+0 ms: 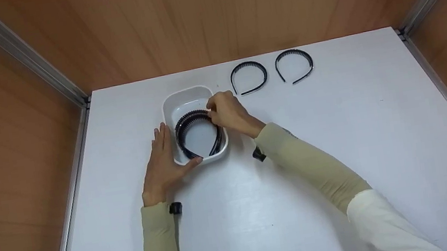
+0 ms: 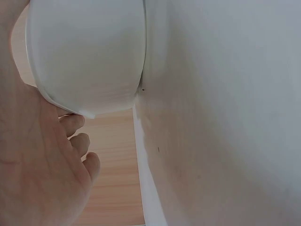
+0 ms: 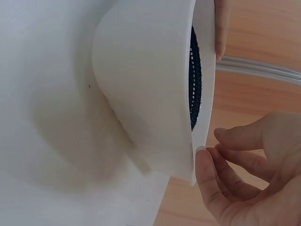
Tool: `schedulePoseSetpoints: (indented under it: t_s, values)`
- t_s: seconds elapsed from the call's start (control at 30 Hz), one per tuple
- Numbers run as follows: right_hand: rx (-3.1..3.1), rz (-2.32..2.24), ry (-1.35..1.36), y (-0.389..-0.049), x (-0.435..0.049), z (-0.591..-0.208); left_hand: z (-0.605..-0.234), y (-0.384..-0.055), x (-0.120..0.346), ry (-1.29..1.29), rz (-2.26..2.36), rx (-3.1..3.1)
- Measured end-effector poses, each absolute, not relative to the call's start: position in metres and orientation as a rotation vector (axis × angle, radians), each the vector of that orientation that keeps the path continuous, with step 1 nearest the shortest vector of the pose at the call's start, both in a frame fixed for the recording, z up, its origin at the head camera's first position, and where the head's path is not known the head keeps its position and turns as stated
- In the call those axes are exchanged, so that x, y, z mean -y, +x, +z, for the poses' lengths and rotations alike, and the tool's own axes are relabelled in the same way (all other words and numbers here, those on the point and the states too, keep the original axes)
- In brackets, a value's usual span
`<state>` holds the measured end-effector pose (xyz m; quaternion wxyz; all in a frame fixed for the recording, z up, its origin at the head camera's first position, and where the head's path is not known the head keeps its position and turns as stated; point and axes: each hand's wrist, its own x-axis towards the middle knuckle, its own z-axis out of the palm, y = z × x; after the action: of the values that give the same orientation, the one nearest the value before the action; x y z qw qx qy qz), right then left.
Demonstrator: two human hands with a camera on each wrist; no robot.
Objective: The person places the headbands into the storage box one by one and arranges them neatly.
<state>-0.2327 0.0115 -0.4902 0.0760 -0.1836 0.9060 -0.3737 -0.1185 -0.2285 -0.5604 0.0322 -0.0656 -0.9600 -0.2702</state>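
Note:
A white rectangular container (image 1: 179, 98) with rounded corners stands on the table, holding several black toothed headbands (image 1: 181, 128) nested together. Along its left side lie the straight fingers of my left hand (image 1: 162, 163), with the thumb across the front rim. The left wrist view shows that palm beside the container's outer wall (image 2: 89, 56). My right hand (image 1: 227, 109) is over the right rim near the headbands, its fingers loosely bent. In the right wrist view, its index fingertip is right at the rim, the thumb stands apart, and nothing shows between them.
Two more black headbands, one nearer (image 1: 265, 76) and one farther right (image 1: 310, 61), lie on the white table (image 1: 365, 122) behind the right hand. Wood-grained panels (image 1: 207, 17) enclose the table at the back and sides, with metal strips (image 1: 70, 197) along the edges.

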Motion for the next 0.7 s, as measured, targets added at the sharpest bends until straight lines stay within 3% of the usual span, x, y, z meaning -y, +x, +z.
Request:
schedulePoseSetpoints:
  t_s: [0.7]
  values:
    - [-2.800, -1.131, -0.534, -0.253, -0.064, -0.491, -0.561, -0.117, 0.230, -0.219, -0.820, 2.963]
